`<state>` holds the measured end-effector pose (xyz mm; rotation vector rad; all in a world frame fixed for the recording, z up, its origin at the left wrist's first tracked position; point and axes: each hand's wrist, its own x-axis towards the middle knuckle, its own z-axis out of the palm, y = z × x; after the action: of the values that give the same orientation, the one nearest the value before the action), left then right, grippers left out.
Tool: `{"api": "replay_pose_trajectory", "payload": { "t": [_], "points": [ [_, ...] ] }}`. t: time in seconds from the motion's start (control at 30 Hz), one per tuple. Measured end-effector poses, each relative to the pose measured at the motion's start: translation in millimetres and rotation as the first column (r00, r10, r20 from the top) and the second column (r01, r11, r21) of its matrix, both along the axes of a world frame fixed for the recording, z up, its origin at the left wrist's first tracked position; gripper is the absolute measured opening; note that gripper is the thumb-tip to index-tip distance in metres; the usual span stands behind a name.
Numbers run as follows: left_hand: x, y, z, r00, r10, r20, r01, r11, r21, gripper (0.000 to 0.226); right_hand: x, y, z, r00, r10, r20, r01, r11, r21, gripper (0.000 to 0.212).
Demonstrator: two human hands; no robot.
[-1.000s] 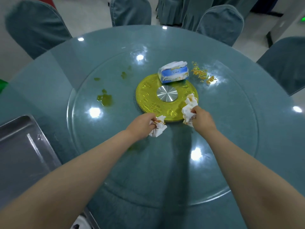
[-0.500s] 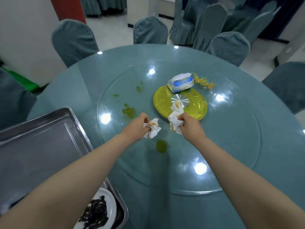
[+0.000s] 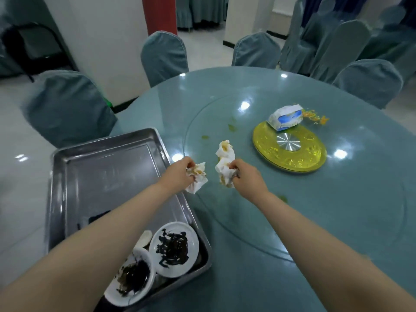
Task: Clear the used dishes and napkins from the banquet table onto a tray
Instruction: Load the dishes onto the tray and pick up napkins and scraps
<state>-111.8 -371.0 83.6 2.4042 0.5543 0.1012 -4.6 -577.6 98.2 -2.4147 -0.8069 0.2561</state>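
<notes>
My left hand [image 3: 179,173] grips a crumpled stained white napkin [image 3: 198,180] just over the right rim of the steel tray [image 3: 101,176]. My right hand [image 3: 246,179] grips a second, larger stained napkin [image 3: 225,163] above the glass turntable, a little right of the tray. The tray lies at the table's left edge and holds a white plate [image 3: 174,248] and a second white plate [image 3: 130,280], both smeared with dark sauce, at its near end. Its far part is bare metal.
A gold disc [image 3: 290,154] with a silver hub sits at the middle of the glass turntable [image 3: 337,210]. A tissue pack [image 3: 286,117] rests on its far edge, with orange crumbs [image 3: 314,117] beside it. Green spill spots [image 3: 230,127] dot the glass. Covered chairs [image 3: 164,55] ring the table.
Both hands have carried their napkins away from the gold disc and leftward to the tray's edge. The view has swung left, bringing the tray and its plates fully into sight.
</notes>
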Motion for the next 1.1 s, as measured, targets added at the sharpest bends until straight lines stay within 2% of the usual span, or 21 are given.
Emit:
{"api": "replay_pose_trajectory", "payload": {
  "t": [0.27, 0.4, 0.63, 0.7, 0.83, 1.1],
  "points": [
    [-87, 56, -15, 0.979, 0.195, -0.052, -0.193, 0.980, 0.045, 0.037, -68, 63, -24, 0.972, 0.140, -0.187, -0.127, 0.989, 0.082, 0.025],
    [-123, 74, -23, 0.959, 0.271, -0.086, -0.270, 0.963, 0.022, 0.038, -94, 89, -36, 0.952, 0.249, -0.176, -0.245, 0.968, 0.044, 0.037],
    [-152, 75, -34, 0.940, 0.334, -0.063, -0.336, 0.941, -0.029, 0.041, -122, 115, -43, 0.932, 0.350, -0.099, -0.347, 0.937, 0.042, 0.035],
    [-153, 71, -35, 0.943, 0.331, -0.031, -0.332, 0.943, -0.034, 0.044, -124, 119, -46, 0.927, 0.365, -0.086, -0.361, 0.931, 0.063, 0.038],
    [-162, 71, -43, 0.950, 0.310, -0.040, -0.312, 0.949, -0.038, 0.050, -124, 120, -51, 0.905, 0.412, -0.108, -0.417, 0.909, -0.018, 0.052],
    [-170, 64, -50, 0.961, 0.266, -0.073, -0.266, 0.964, 0.005, 0.049, -122, 103, -57, 0.914, 0.391, -0.112, -0.397, 0.917, -0.037, 0.047]
  ]
}}
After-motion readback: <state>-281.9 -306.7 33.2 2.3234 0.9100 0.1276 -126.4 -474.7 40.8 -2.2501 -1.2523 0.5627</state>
